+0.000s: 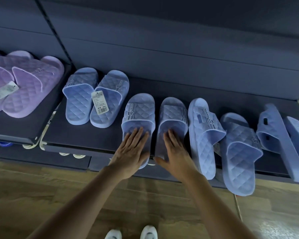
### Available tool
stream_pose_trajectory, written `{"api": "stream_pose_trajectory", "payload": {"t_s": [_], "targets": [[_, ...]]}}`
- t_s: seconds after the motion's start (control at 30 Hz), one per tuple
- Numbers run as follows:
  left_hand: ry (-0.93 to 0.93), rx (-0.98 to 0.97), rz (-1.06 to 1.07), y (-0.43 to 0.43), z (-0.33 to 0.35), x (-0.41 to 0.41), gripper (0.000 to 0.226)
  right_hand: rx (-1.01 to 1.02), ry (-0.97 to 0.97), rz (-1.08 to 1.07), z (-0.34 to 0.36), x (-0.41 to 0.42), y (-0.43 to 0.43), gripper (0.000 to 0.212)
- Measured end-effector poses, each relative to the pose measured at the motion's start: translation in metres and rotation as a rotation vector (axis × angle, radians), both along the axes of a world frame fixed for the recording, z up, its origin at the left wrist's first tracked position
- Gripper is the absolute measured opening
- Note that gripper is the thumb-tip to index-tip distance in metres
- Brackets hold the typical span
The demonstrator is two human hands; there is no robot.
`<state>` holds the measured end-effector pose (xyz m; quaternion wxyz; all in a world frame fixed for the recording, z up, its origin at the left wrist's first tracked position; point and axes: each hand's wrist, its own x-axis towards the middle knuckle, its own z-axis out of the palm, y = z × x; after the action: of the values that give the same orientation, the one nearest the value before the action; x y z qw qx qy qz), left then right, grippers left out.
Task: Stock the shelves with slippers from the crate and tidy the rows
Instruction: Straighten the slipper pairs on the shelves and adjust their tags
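Observation:
A row of blue quilted slippers lies on a dark shelf (93,135). My left hand (133,152) rests flat, fingers straight, on the heel of one blue slipper (140,111). My right hand (174,150) lies flat on the heel of its partner (173,114). Both heels stick out over the shelf's front edge. To the left sits a tidy blue pair (93,97) with a paper tag. To the right, a blue pair (219,138) lies askew, overhanging the edge, and past it another blue slipper (278,140) lies on its side.
Purple quilted slippers (24,87) sit on the neighbouring shelf at the left. A lower shelf shows below the front edge. The wooden floor (41,195) and my white shoes (131,233) are beneath. No crate is in view.

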<state>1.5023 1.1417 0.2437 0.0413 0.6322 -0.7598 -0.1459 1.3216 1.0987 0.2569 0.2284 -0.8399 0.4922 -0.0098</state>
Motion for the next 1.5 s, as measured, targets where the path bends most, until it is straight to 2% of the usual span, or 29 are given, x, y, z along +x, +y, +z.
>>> {"api": "stream_pose_trajectory", "payload": {"t_s": [0.13,0.23,0.4,0.53,0.7,0.77,0.9,1.3,1.5], "targets": [[0.070,-0.028,0.021,-0.014,-0.003,-0.004,0.084,-0.014,-0.015,-0.027,0.007,0.005,-0.005,0.092],[0.090,0.035,0.055,-0.023,-0.002,-0.007,0.077,0.022,-0.010,-0.041,0.009,0.011,-0.011,0.091],[0.091,0.009,0.035,-0.031,-0.005,-0.005,0.082,0.099,0.047,-0.011,0.012,0.017,-0.019,0.082],[0.110,-0.006,0.033,-0.032,-0.006,-0.006,0.077,0.063,0.076,-0.003,0.014,0.019,-0.018,0.065],[0.065,0.051,0.044,-0.050,0.000,-0.005,0.087,0.034,0.111,-0.050,0.013,0.027,-0.035,0.062],[0.057,0.048,0.069,-0.058,0.003,-0.006,0.083,0.016,0.106,-0.060,0.013,0.031,-0.045,0.061],[0.061,0.057,0.072,-0.076,0.006,-0.003,0.061,0.013,0.121,-0.097,0.011,0.037,-0.062,0.060],[0.090,0.016,0.095,-0.086,0.005,0.001,0.059,-0.011,0.065,-0.143,0.012,0.045,-0.066,0.058],[0.171,0.074,0.053,-0.087,0.014,0.010,0.062,-0.012,0.073,-0.185,0.023,0.046,-0.065,0.058]]}}
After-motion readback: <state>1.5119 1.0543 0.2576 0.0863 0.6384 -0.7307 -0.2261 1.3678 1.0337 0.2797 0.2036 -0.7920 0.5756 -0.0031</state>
